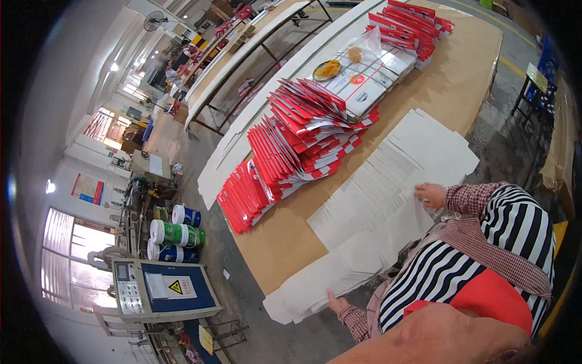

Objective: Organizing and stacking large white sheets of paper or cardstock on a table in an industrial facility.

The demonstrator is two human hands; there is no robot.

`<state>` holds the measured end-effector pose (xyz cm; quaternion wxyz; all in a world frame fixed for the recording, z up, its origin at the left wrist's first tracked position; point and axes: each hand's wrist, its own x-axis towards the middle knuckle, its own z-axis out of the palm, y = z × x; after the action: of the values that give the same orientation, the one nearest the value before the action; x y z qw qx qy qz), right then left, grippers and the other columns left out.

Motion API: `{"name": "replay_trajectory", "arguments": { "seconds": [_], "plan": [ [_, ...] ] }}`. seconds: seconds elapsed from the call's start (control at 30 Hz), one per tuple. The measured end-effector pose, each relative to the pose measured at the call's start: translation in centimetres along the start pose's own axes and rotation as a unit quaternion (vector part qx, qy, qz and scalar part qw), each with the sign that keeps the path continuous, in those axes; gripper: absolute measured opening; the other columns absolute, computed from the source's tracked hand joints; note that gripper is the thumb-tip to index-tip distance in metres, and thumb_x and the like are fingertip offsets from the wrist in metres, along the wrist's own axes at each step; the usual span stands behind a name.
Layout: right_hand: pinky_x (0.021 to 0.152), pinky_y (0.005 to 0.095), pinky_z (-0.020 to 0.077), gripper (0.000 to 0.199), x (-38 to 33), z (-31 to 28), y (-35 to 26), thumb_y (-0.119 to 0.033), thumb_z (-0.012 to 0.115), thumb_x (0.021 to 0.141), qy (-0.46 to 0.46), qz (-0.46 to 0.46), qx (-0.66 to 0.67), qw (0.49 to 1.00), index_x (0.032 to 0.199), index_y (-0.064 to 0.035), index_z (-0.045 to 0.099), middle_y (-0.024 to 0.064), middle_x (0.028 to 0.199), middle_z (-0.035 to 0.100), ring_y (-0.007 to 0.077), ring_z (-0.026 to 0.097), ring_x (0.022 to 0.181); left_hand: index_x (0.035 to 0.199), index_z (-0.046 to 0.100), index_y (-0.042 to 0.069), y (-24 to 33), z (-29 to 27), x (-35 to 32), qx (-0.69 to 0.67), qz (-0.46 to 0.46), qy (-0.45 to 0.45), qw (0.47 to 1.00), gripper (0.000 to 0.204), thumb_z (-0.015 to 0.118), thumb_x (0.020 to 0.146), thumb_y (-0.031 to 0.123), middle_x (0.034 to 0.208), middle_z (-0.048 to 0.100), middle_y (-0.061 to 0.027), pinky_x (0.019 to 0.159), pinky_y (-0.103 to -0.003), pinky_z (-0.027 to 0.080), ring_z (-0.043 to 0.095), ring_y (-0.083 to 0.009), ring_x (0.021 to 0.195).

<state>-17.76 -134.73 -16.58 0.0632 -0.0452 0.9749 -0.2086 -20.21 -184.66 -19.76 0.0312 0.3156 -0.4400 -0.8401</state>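
Note:
White flat card blanks [357, 267] lie overlapped in a long spread along the near side of the table, with fanned edges [370, 182] in the middle. My left hand [337, 302] is at the near edge of the blanks, a finger stretched out against it; its other fingers are mostly hidden. Farther right, my right hand [431, 195] rests at the blanks with its fingers curled on a card edge. Beyond them, red and white folded card sleeves [303, 133] stand leaning in dense rows.
A wrapped white stack [370, 82] bears a yellow coil [327, 70] and a clear bag. More red sleeves [412, 27] lie at the far end of the brown-covered table [273, 261]. A control cabinet [163, 288] and paint buckets [176, 233] stand at left; a blue chair [542, 76] at right.

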Motion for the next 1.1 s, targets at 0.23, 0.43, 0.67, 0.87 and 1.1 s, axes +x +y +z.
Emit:
{"name": "replay_trajectory", "arguments": {
  "seconds": [0.23,0.43,0.67,0.87,1.1],
  "plan": [
    [0.083,0.0384,0.0417,0.044,0.1,-0.7,1.4,-0.017,0.059,0.067,-0.007,0.018,0.006,1.000,0.108,-0.0065,0.048,0.0160,0.120,0.041,0.0316,0.045,0.102,0.104,0.044,-0.009,-0.9,2.8,-1.8,0.196,0.193,0.087,0.958,0.046,0.064,0.074,0.018,0.102,0.050,-0.0176,0.070,-0.034,0.045,0.051,-0.0235,0.085],
    [0.083,0.0384,0.0415,0.045,0.6,0.3,2.1,-0.016,0.060,0.066,-0.012,0.020,0.020,1.000,0.109,-0.0063,0.048,0.0166,0.122,0.040,0.0317,0.045,0.103,0.112,0.038,-0.014,-0.2,-0.4,1.5,-0.027,0.007,0.000,1.000,0.047,0.056,0.081,0.016,0.109,0.049,-0.0149,0.079,-0.033,0.042,0.050,-0.0218,0.092],
    [0.084,0.0386,0.0408,0.048,-0.6,0.9,3.0,-0.015,0.060,0.065,0.012,0.017,0.013,1.000,0.111,-0.0067,0.047,0.0161,0.123,0.039,0.0316,0.044,0.104,0.095,0.051,-0.015,-2.5,1.0,0.8,0.267,0.221,0.153,0.925,0.037,0.057,0.080,0.019,0.096,0.056,-0.0156,0.072,-0.031,0.045,0.053,-0.0196,0.082],
    [0.091,0.0371,0.0356,0.053,1.3,-1.4,1.4,-0.013,0.059,0.067,-0.060,0.025,-0.005,0.998,0.118,-0.0066,0.043,0.0151,0.127,0.036,0.0311,0.037,0.112,0.118,0.041,-0.004,-0.9,-4.1,2.3,0.266,0.153,-0.043,0.951,0.052,0.057,0.080,0.027,0.116,0.046,-0.0104,0.085,-0.032,0.039,0.047,-0.0201,0.100],
    [0.091,0.0370,0.0360,0.049,-0.8,-1.0,2.9,-0.009,0.059,0.068,-0.007,0.051,0.011,0.999,0.114,-0.0051,0.043,0.0167,0.127,0.034,0.0320,0.038,0.111,0.106,0.045,-0.013,-0.8,5.4,-1.4,0.258,0.339,0.047,0.903,0.049,0.058,0.080,0.025,0.104,0.052,-0.0148,0.075,-0.030,0.044,0.052,-0.0226,0.088]
  ]
}}
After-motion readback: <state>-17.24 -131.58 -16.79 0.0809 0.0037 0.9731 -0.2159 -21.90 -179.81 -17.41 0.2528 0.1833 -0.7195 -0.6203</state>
